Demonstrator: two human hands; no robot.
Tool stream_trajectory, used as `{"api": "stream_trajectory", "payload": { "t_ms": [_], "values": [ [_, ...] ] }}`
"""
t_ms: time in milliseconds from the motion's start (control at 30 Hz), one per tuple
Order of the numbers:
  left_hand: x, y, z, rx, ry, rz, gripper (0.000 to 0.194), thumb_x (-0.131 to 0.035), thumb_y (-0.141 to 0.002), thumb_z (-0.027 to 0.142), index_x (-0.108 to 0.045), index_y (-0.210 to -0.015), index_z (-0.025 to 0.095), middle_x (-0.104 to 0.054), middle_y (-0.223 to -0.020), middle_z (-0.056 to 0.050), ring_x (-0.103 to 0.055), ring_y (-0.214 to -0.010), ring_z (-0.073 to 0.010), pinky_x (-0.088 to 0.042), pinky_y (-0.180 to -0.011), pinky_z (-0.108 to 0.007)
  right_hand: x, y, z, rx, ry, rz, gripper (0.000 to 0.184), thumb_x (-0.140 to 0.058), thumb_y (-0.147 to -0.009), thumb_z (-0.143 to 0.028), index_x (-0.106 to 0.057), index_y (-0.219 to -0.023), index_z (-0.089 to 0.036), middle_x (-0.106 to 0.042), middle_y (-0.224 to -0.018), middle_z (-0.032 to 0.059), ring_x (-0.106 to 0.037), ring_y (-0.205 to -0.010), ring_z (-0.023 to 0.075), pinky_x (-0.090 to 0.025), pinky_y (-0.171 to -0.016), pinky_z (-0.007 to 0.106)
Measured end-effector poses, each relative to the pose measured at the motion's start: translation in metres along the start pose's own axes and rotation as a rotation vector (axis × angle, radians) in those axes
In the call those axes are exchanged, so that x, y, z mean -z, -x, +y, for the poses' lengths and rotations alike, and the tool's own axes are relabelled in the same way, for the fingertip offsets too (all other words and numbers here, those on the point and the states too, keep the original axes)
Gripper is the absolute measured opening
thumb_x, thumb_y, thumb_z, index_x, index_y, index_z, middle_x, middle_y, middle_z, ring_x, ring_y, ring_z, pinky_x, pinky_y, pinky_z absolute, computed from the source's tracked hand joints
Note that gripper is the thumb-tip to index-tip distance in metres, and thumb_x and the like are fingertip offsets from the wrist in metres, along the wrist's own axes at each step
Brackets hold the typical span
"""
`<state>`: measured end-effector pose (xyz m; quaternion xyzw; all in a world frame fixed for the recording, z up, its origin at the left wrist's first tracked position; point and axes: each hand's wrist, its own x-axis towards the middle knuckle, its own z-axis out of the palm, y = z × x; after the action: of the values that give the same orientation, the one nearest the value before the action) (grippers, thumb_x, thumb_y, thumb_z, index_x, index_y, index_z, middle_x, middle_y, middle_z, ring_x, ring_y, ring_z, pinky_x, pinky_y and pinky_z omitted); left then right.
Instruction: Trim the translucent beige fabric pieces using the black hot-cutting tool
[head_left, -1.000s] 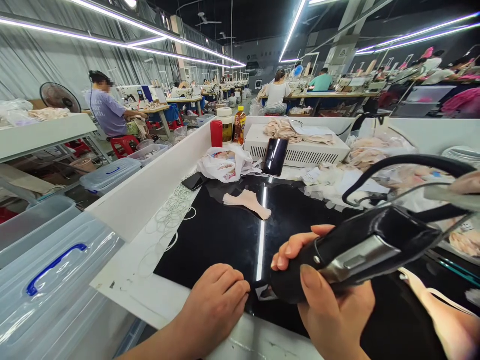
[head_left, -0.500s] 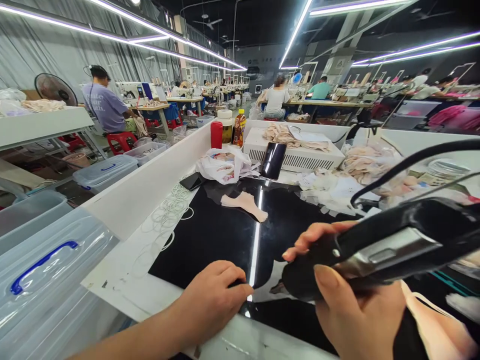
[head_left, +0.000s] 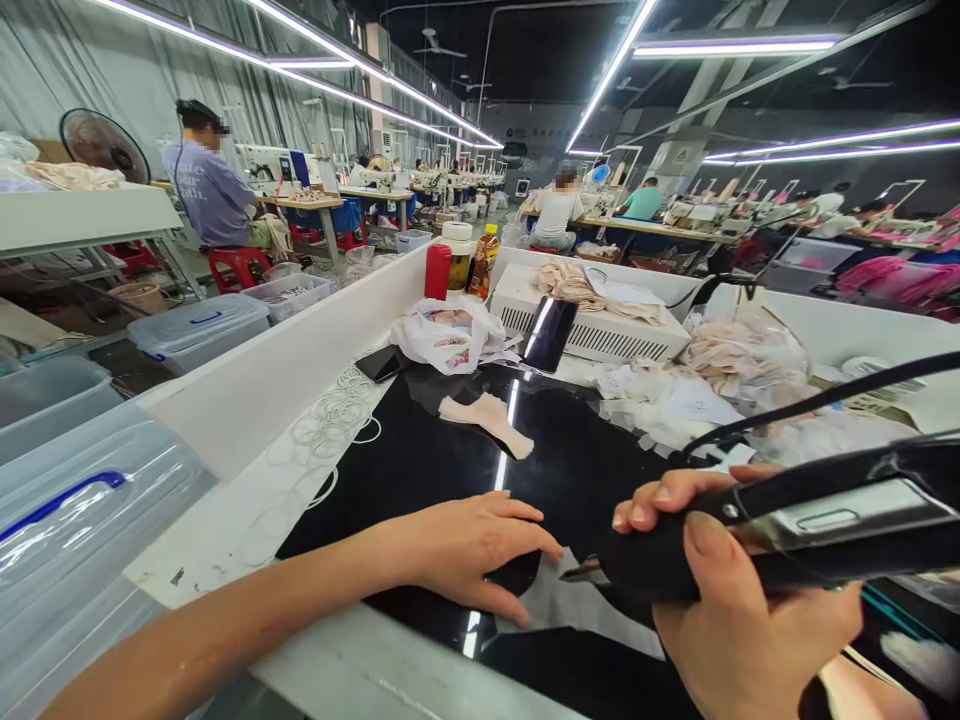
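Note:
My right hand (head_left: 750,610) is wrapped round a black corded hand tool (head_left: 847,520) with a silver side plate and a pointed metal tip. The tip is over a thin, translucent whitish sheet (head_left: 577,605) on the glossy black work surface (head_left: 405,470). My left hand (head_left: 480,545) holds nothing; its fingers are spread, with the fingertips at the left edge of that sheet. Whether they press on it I cannot tell. Farther back on the black surface lies a beige fabric piece (head_left: 487,420), apart from both hands.
Loose white elastic rings (head_left: 322,420) lie along the left side. Behind are a white plastic bag (head_left: 450,335), phone (head_left: 551,335), vented white box (head_left: 600,320) and scraps (head_left: 667,395). The tool's cable (head_left: 810,405) arches at right. A low white wall (head_left: 300,340) borders the table.
My left hand has moved right and forward to the translucent sheet, its fingers spreading from a curled shape. The tool in my right hand has shifted slightly right, and its metal tip shows more clearly.

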<state>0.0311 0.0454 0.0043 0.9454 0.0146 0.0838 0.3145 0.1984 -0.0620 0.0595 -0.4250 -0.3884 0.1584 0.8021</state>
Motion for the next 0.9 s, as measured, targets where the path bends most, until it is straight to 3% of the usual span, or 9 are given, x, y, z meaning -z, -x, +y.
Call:
{"api": "stream_trajectory", "payload": {
  "t_ms": [133, 400, 900],
  "values": [
    [-0.005, -0.004, -0.003, 0.011, 0.049, -0.009, 0.065, -0.083, -0.089, 0.036, -0.053, -0.144, 0.018, -0.065, -0.144, -0.012, -0.047, -0.148, -0.0339, -0.023, -0.129, -0.055, -0.003, 0.000, 0.003, -0.001, -0.005, -0.003, 0.038, -0.086, -0.075, -0.024, -0.061, -0.104, -0.026, -0.066, -0.076, -0.0053, -0.062, -0.060, 0.0168, -0.060, -0.056, 0.032],
    [-0.017, -0.003, -0.008, 0.015, 0.132, 0.075, 0.084, -0.090, -0.078, 0.047, -0.049, -0.146, 0.021, -0.064, -0.144, -0.013, -0.047, -0.149, -0.0323, -0.019, -0.129, -0.056, -0.010, -0.001, 0.007, -0.006, -0.028, -0.002, 0.039, -0.084, -0.072, -0.020, -0.060, -0.102, -0.026, -0.067, -0.072, -0.0056, -0.060, -0.058, 0.0166, -0.060, -0.053, 0.031],
    [-0.014, -0.003, -0.003, 0.045, 0.209, 0.042, 0.098, -0.095, -0.071, 0.048, -0.044, -0.151, 0.022, -0.062, -0.147, -0.012, -0.043, -0.151, -0.0338, -0.005, -0.130, -0.063, -0.011, 0.003, 0.005, -0.035, 0.005, 0.007, 0.038, -0.083, -0.072, -0.021, -0.059, -0.101, -0.026, -0.066, -0.070, -0.0064, -0.059, -0.057, 0.0170, -0.060, -0.053, 0.033]
  ]
}}
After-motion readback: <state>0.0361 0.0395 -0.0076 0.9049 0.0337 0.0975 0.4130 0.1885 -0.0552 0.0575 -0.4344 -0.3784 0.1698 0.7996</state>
